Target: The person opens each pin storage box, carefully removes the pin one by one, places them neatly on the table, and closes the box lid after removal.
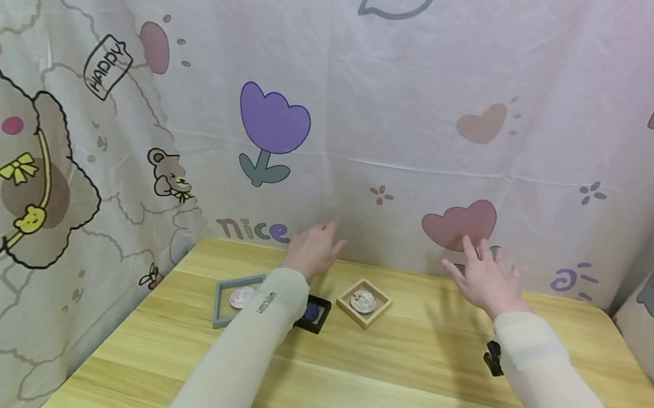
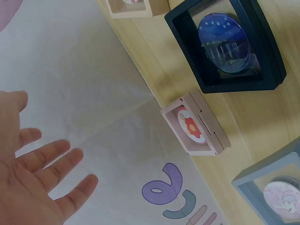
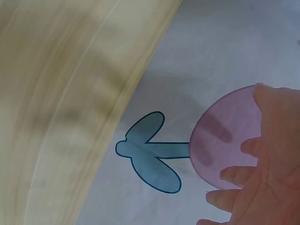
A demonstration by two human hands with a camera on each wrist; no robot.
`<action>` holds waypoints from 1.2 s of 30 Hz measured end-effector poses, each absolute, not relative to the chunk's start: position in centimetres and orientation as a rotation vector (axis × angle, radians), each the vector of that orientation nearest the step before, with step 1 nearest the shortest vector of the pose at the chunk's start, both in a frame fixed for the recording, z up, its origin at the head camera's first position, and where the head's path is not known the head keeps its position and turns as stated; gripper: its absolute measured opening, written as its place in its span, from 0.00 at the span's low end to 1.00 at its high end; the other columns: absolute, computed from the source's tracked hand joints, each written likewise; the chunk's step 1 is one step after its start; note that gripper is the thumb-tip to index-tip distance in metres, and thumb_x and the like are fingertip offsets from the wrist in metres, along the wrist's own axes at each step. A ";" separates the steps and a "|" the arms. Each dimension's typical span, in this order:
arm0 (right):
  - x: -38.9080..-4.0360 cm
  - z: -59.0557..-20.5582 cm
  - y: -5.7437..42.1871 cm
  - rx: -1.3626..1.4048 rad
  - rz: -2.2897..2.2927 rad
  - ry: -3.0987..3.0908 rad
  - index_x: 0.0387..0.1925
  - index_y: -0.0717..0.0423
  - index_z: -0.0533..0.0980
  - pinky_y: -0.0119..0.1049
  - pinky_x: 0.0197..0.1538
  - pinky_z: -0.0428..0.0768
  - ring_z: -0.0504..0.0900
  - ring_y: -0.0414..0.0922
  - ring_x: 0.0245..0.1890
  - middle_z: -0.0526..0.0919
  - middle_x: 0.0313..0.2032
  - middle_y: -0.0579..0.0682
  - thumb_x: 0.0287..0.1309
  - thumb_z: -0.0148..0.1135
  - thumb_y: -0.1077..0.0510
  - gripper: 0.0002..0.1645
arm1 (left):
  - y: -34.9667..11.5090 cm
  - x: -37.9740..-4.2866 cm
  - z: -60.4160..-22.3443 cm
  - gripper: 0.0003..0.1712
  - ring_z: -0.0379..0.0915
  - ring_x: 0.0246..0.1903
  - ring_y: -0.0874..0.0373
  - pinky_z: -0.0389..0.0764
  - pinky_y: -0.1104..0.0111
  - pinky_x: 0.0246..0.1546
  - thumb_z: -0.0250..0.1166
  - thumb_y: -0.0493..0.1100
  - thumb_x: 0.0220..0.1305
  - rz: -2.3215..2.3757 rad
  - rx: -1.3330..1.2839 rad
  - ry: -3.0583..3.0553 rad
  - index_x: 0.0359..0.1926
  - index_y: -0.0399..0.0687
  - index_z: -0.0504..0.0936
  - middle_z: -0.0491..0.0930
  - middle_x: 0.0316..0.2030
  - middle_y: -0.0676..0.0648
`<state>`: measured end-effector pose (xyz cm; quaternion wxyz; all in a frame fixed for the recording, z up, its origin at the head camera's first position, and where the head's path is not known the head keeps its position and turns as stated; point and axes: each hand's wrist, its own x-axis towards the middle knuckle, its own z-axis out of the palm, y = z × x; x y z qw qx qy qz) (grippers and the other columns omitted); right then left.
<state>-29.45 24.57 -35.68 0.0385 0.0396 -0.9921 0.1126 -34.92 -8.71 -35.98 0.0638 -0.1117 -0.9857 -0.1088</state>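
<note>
My left hand (image 1: 314, 250) is over the back edge of the table, fingers spread and nothing in them. Below it in the left wrist view lie a black frame (image 2: 276, 61) with a dark blue round badge (image 2: 225, 42), a small pink frame (image 2: 215, 133) with a red flower badge (image 2: 191, 127), and a grey frame (image 2: 253, 180) with a pale pink badge (image 2: 283, 199). A light wooden frame (image 1: 383, 307) holding a round badge (image 1: 363, 301) sits right of that hand. My right hand (image 1: 489, 279) reaches out bare before the curtain, fingers apart.
A small black clip-like object (image 1: 493, 358) lies on the wooden table (image 1: 349, 402) beside my right sleeve. Printed curtain (image 1: 379, 100) hangs close behind the table's back edge and along both sides.
</note>
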 end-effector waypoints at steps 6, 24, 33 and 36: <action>-29.3 -36.1 24.2 0.162 0.355 -3.019 0.84 0.64 0.49 0.85 0.72 0.60 0.60 0.80 0.75 0.57 0.78 0.78 0.80 0.42 0.28 0.54 | -9.1 -34.8 -36.3 0.32 0.79 0.67 0.40 0.80 0.41 0.70 0.55 0.59 0.83 -0.298 -0.400 -2.965 0.77 0.46 0.70 0.78 0.70 0.38; -28.7 -38.7 21.1 0.243 0.373 -2.949 0.77 0.69 0.64 0.79 0.64 0.74 0.76 0.77 0.65 0.73 0.71 0.75 0.78 0.51 0.30 0.51 | -10.1 -33.6 -38.8 0.32 0.74 0.72 0.40 0.77 0.45 0.74 0.58 0.54 0.82 -0.441 -0.541 -3.046 0.78 0.46 0.70 0.76 0.74 0.39; -28.3 -40.4 18.9 0.304 0.418 -2.944 0.75 0.71 0.66 0.72 0.59 0.83 0.82 0.74 0.61 0.76 0.69 0.73 0.77 0.55 0.33 0.49 | -10.7 -33.3 -41.0 0.28 0.80 0.67 0.42 0.82 0.47 0.70 0.60 0.52 0.82 -0.414 -0.661 -3.024 0.74 0.48 0.75 0.80 0.70 0.42; -28.1 -40.8 18.2 0.310 0.441 -2.952 0.76 0.71 0.66 0.73 0.61 0.82 0.80 0.74 0.64 0.75 0.70 0.73 0.76 0.56 0.32 0.50 | -10.8 -33.3 -41.8 0.27 0.81 0.66 0.43 0.83 0.48 0.68 0.61 0.52 0.81 -0.403 -0.685 -3.014 0.73 0.47 0.76 0.81 0.69 0.42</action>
